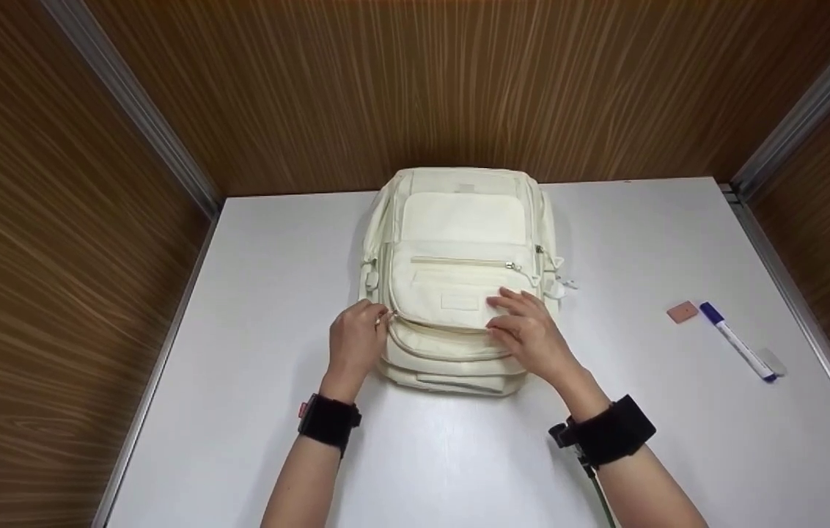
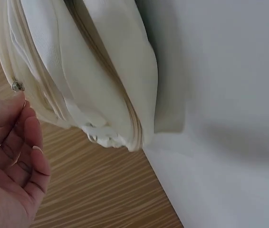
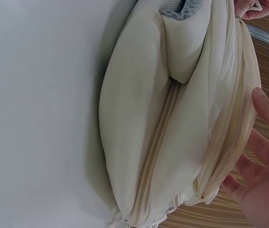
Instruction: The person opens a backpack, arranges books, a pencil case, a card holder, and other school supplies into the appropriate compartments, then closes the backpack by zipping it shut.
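A cream backpack [image 1: 465, 220] lies on the white table, its lower end towards me. The zipped front pocket [image 1: 444, 345] gapes along its curved lower edge. At the pocket's left corner my left hand [image 1: 358, 337] pinches a small metal zipper pull [image 2: 18, 86] between thumb and forefinger. My right hand [image 1: 532, 337] holds the edge of the pocket flap [image 3: 248, 80], thumb at the zipper tape and fingers against the outer face. A second zipper pull [image 1: 510, 265] sits on the small front pocket above.
To the right on the table [image 1: 254, 293] lie a small pinkish-brown card [image 1: 682, 312] and a white marker [image 1: 737, 342] with a blue cap. A small translucent piece [image 1: 773, 361] lies beside the marker. Wood-grain panels [image 1: 459, 88] enclose the back and sides.
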